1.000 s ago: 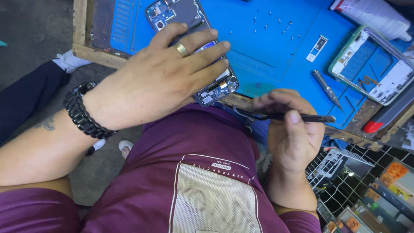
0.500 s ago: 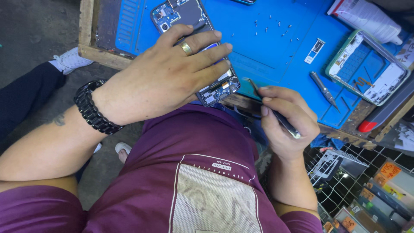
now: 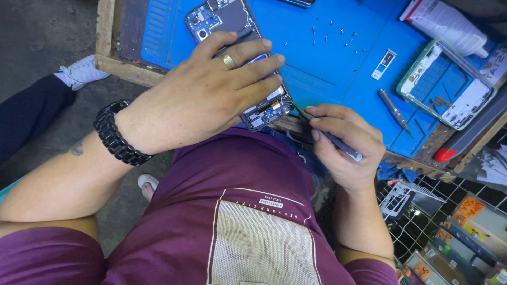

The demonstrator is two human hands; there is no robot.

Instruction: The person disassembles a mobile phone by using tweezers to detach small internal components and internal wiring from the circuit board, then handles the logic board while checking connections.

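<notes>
The opened smartphone (image 3: 232, 53) lay face down on the blue repair mat (image 3: 327, 68), right at the near edge of the bench (image 3: 113, 66) — back cover off, so you could see the dark shielding, the blue board around the camera lens up top and the connectors and little gold contacts at the bottom end. The left hand (image 3: 206, 97) was spread flat over the middle of it, fingers (image 3: 253, 66) pressed down on the phone rather than curled around it, gold ring on one of them and a black link bracelet (image 3: 116, 134) on the wrist. The right hand (image 3: 343, 140) had its fingers pinched tight on a slim tool (image 3: 327, 134) — looked like tweezers or a fine driver, couldn't tell which — with the tip touching the phone's bottom corner. A scatter of tiny screws (image 3: 332, 34) sat further up the mat, a small SIM tray (image 3: 384, 63) near them, a grey screwdriver (image 3: 393, 111) just beside the right hand, and a second phone frame (image 3: 449, 84) with a green rim off to the right.
</notes>
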